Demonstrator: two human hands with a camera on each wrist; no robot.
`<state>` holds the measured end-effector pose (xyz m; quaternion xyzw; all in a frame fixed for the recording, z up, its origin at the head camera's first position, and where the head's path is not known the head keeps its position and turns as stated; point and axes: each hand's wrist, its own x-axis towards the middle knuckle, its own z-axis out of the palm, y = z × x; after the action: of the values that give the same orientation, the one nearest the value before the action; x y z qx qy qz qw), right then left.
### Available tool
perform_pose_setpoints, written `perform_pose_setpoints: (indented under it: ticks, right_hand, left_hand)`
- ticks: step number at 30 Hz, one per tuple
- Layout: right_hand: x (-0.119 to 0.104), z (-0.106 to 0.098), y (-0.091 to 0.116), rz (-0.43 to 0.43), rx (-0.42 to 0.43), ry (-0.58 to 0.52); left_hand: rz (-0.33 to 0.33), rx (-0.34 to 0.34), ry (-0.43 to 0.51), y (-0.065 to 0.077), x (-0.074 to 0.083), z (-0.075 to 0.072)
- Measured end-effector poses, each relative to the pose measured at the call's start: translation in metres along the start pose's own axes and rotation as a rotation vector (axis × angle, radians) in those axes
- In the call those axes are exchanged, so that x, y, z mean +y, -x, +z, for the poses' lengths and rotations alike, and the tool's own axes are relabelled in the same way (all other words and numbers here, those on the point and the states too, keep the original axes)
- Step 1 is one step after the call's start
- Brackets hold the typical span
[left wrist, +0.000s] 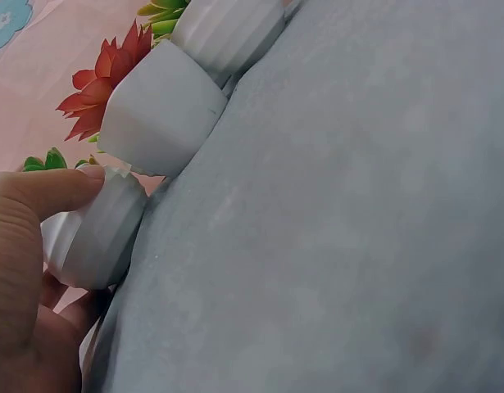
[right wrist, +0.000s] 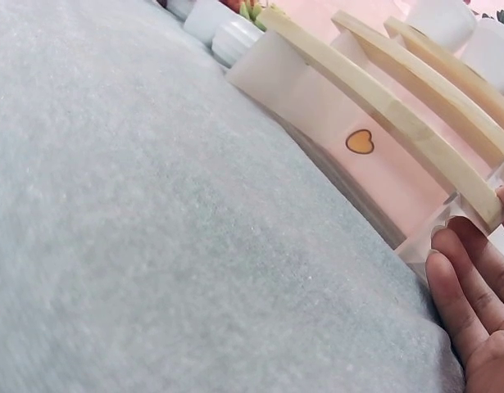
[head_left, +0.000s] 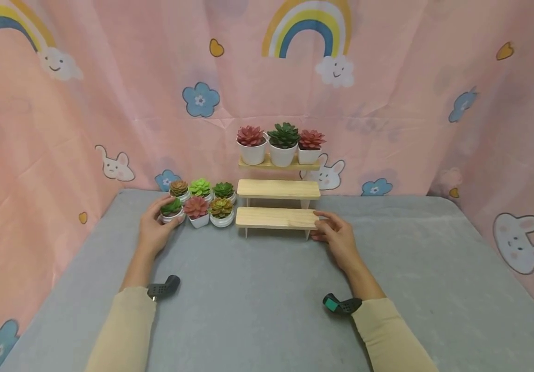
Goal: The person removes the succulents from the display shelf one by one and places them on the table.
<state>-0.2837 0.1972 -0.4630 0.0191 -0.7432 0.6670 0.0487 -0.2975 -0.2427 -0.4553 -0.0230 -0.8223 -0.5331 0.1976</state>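
A small green succulent in a white round pot (head_left: 171, 208) stands at the front left of a cluster of potted plants. My left hand (head_left: 153, 233) holds it, thumb on the near side of the ribbed pot (left wrist: 96, 233) and fingers round the other side. Beside it is a red succulent in a squarish white pot (left wrist: 161, 110). My right hand (head_left: 340, 242) touches the right end of a three-tier wooden stand's lowest shelf (head_left: 276, 218). In the right wrist view its fingers (right wrist: 465, 282) lie against the clear side panel, with a fingertip at the shelf's end.
Two red succulents and a dark green one (head_left: 284, 136) stand in white pots on the top shelf (head_left: 267, 165). The middle shelf (head_left: 278, 189) lies below. More potted succulents (head_left: 200, 187) sit left of the stand. A pink printed curtain (head_left: 387, 77) hangs behind the grey-covered table (head_left: 248, 299).
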Motion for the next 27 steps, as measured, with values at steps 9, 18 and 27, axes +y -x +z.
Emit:
perform_pose_setpoints:
  ticks: [9,18,27]
  right_hand:
    - [0.0,0.0,-0.001,-0.01,-0.001,0.002]
    - [0.003,0.0,-0.001,-0.01,-0.01,-0.026]
    - [0.003,-0.001,0.0,-0.02,-0.013,-0.018]
  left_hand:
    - [-0.057,0.009,0.022,0.002,0.011,-0.003]
    - [-0.063,0.001,-0.124,-0.004,0.026,-0.011]
    - [0.026,-0.04,-0.199,-0.016,0.061,-0.015]
